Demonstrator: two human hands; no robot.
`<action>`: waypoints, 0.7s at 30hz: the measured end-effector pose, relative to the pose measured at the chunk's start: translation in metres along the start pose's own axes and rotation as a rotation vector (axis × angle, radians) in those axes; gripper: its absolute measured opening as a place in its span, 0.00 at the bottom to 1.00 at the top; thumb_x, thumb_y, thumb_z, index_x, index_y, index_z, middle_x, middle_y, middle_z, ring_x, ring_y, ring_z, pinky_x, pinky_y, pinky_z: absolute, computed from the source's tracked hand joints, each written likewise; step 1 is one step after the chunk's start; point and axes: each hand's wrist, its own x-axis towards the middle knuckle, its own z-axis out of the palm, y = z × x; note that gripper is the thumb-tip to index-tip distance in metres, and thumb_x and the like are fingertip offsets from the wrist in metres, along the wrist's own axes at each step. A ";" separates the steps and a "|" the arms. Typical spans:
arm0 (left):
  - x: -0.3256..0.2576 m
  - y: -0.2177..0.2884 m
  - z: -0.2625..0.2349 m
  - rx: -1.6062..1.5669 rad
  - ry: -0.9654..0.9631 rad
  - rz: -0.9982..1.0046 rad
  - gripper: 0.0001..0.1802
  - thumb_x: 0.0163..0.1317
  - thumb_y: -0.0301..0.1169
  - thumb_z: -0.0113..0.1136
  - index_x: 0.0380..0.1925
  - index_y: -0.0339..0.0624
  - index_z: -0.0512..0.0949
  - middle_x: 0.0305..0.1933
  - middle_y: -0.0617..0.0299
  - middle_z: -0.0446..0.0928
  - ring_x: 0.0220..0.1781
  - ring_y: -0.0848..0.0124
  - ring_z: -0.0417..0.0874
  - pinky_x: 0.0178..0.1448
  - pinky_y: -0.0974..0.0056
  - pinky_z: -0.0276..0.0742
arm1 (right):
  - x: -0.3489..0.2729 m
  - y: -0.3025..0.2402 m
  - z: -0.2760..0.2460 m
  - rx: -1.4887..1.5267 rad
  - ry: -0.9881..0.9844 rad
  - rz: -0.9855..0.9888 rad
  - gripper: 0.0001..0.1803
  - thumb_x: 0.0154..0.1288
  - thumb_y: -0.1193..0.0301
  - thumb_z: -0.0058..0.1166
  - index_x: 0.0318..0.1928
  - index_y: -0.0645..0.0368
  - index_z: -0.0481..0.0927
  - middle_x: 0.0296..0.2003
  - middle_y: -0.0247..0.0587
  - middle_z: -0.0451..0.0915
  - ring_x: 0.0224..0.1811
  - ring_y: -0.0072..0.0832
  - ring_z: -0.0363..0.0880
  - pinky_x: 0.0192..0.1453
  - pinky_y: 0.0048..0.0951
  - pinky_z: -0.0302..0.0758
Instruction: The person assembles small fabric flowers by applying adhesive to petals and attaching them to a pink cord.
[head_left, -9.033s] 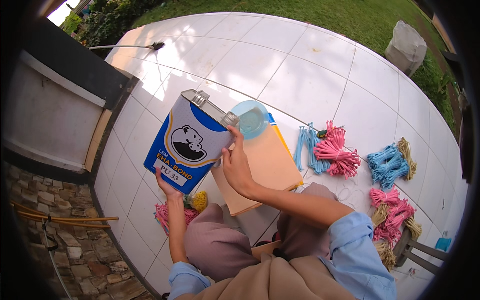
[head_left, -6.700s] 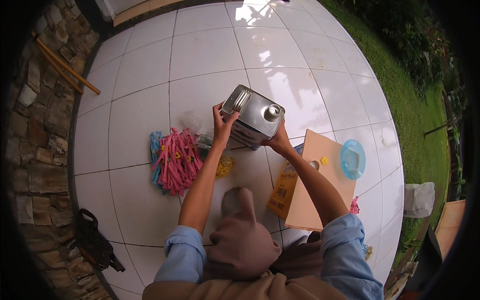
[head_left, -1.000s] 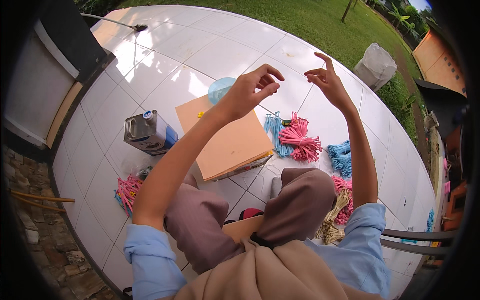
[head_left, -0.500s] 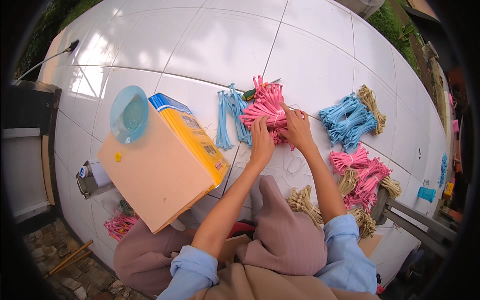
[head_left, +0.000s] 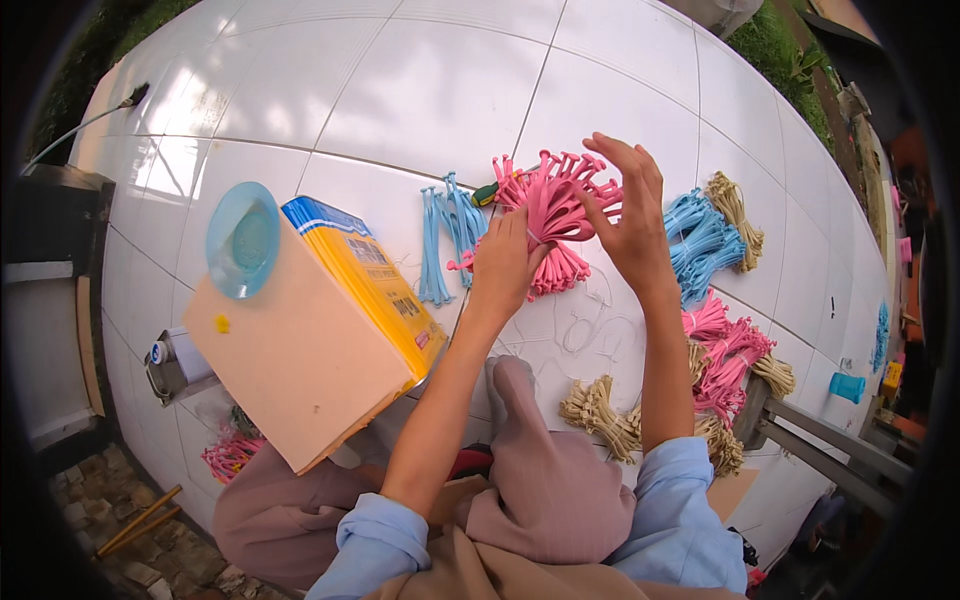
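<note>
My left hand (head_left: 503,268) grips a bundle of pink plastic strips (head_left: 556,195) at its tied middle and holds it up off the white tiled floor (head_left: 430,90). My right hand (head_left: 628,215) is beside it with fingers spread, touching the fanned-out upper ends of the bundle. More pink strips (head_left: 562,272) lie on the floor just under the hands. A loose group of light blue strips (head_left: 444,235) lies to the left of the hands.
A yellow and blue cardboard box (head_left: 330,335) with a light blue bowl (head_left: 242,240) on top stands at my left, a metal can (head_left: 175,362) behind it. Blue (head_left: 700,245), pink (head_left: 725,350) and tan (head_left: 600,410) bundles lie at the right, by a metal frame (head_left: 820,440).
The pink bundle has been lifted off the floor in my left hand. My right hand has opened and come up against its fanned ends.
</note>
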 end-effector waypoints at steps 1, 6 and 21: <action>-0.001 0.006 -0.001 0.001 0.005 0.009 0.24 0.58 0.34 0.57 0.53 0.40 0.67 0.47 0.50 0.72 0.56 0.56 0.70 0.60 0.57 0.64 | 0.000 0.000 -0.006 -0.033 0.246 0.029 0.33 0.54 0.76 0.57 0.61 0.56 0.59 0.46 0.39 0.75 0.51 0.35 0.72 0.63 0.39 0.61; -0.008 0.008 0.008 -0.835 -0.005 -0.362 0.31 0.69 0.52 0.33 0.53 0.34 0.66 0.44 0.56 0.75 0.45 0.70 0.77 0.48 0.65 0.73 | -0.052 -0.003 0.036 1.061 0.366 0.632 0.29 0.63 0.78 0.49 0.61 0.59 0.51 0.48 0.47 0.74 0.52 0.29 0.72 0.59 0.31 0.67; -0.026 -0.014 0.000 -1.028 -0.172 -0.516 0.34 0.69 0.54 0.29 0.59 0.33 0.62 0.57 0.55 0.68 0.58 0.70 0.68 0.62 0.68 0.61 | -0.067 -0.024 0.055 1.004 0.182 0.722 0.32 0.57 0.81 0.56 0.60 0.62 0.56 0.33 0.42 0.79 0.37 0.23 0.78 0.46 0.22 0.73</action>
